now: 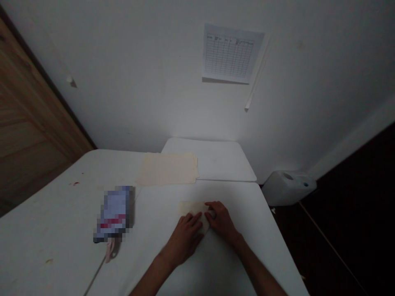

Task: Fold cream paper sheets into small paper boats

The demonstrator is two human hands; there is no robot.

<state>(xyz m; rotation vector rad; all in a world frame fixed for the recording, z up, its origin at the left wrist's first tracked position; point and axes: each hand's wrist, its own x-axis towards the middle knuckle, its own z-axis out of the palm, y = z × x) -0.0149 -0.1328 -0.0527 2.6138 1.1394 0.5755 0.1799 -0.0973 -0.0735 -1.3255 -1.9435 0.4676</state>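
Nearest to us, two bare forearms come in from the lower edge and meet over the white counter (211, 269). The left hand (184, 239) lies palm down, its grip spread flat with the fingers close together, the fingertips resting on a small cream sheet of paper (190, 207). The right hand (221, 222) sits just beside it, touching the same sheet at its right end. Its grip is curled over, knuckles up, and we cannot tell whether it pinches the edge or only presses on it. The sheet lies flat on the counter, right of the middle, with its far left corner bare beyond the fingers. To the left, well apart from the hands, we see a blue and white object (114, 213) with a red band, blurred so that we cannot name it. A small pinkish piece (110, 250) sticks out at its near end. Farther back lies a stack of larger cream sheets (168, 168), slightly fanned, and left of it a few red spots (75, 183) mark the counter. Behind the stack a second, smaller counter (216, 160) stands against the wall (138, 82). On the floor to the right stands a white plastic canister (288, 187). On the wall hangs a printed chart (231, 53), with a thin white strip (256, 80) slanting down beside it, and a wooden door (27, 135) fills the left.
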